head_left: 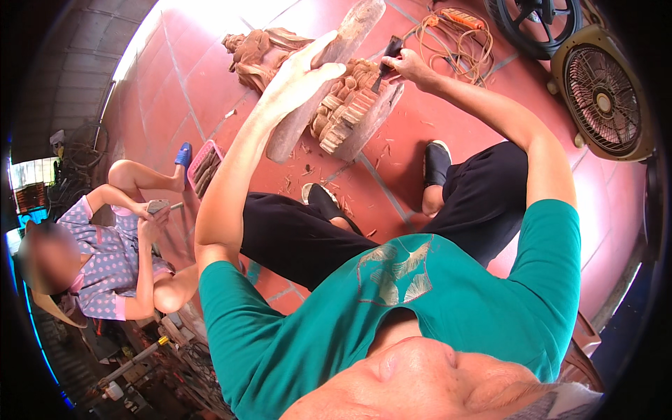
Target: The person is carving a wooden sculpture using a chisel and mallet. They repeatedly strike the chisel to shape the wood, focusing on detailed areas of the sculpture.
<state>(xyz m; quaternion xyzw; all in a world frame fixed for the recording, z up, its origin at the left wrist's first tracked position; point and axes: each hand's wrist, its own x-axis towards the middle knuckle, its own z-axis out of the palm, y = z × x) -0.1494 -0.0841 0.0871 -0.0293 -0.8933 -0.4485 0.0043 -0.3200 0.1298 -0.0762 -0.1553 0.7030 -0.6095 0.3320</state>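
Note:
My left hand (302, 78) lies over a long worn wooden board (285, 137), its fingers stretched out and the thumb apart. Right beside that board sits a carved brown wooden piece (343, 105) with rounded, layered shapes. My right hand (409, 68) is closed around a dark-handled tool (390, 50). The tool's narrow end points down at the carving's right part; whether it touches the wood I cannot tell. A second board (372, 126) lies along the carving's right side. Another carved wooden piece (260, 54) rests on the floor beyond my left hand.
Wood chips are strewn over the red tile floor (399, 178). A pink basket (210, 145) holds long thin pieces. At left, a person (115, 259) sits holding a phone. An orange-ended cable (462, 42), a wheel (539, 24) and a fan (602, 101) occupy the far right.

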